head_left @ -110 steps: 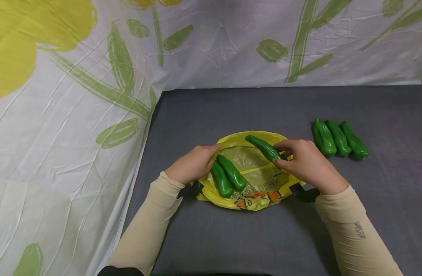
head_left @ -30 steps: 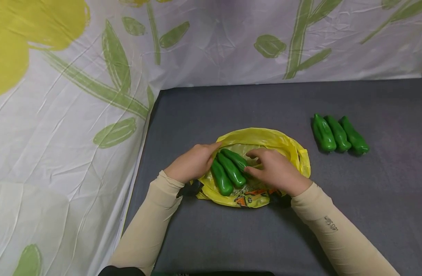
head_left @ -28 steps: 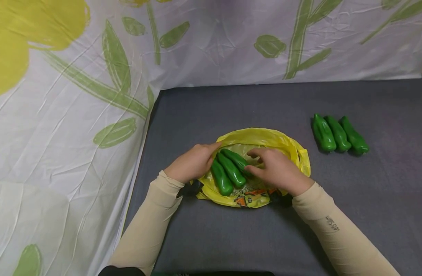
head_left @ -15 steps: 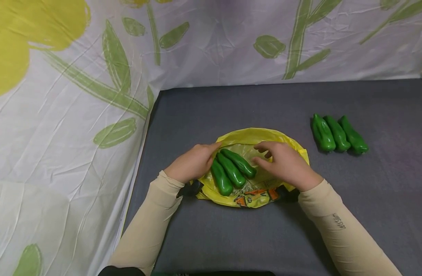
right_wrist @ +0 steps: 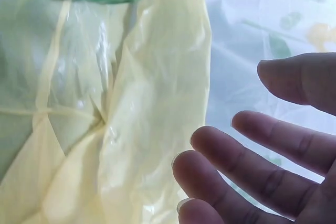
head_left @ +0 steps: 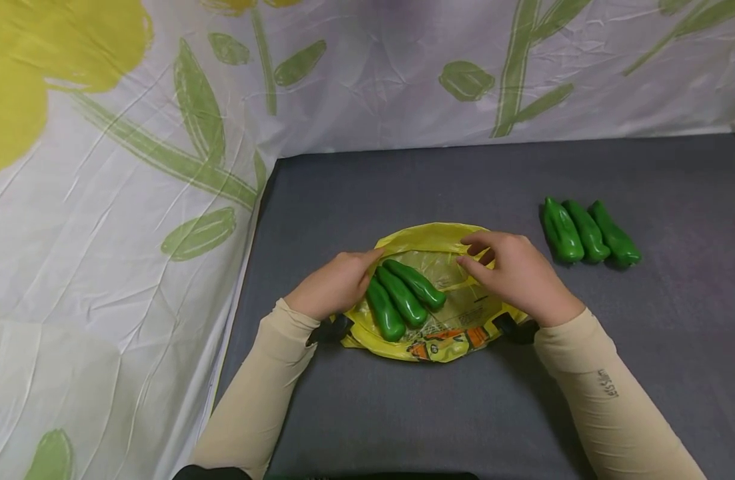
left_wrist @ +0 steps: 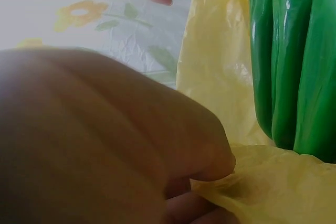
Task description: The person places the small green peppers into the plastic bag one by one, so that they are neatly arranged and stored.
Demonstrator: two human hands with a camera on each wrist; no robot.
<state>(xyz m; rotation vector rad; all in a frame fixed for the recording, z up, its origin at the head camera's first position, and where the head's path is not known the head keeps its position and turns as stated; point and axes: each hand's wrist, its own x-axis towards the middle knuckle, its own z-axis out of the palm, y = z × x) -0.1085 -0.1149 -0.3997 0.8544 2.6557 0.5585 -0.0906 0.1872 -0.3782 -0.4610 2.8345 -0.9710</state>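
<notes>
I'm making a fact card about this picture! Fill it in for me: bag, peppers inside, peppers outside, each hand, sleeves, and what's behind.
Bag: yellow bag, mouth open, on a dark table
Peppers inside: three green peppers, side by side near the bag's left side
Peppers outside: three more green peppers, in a row on the table, beyond the bag to the right
Left hand: grips the bag's left edge
Right hand: holds nothing, over the bag's right side
Sleeves: beige
Behind: white cloth with flowers and leaves
</notes>
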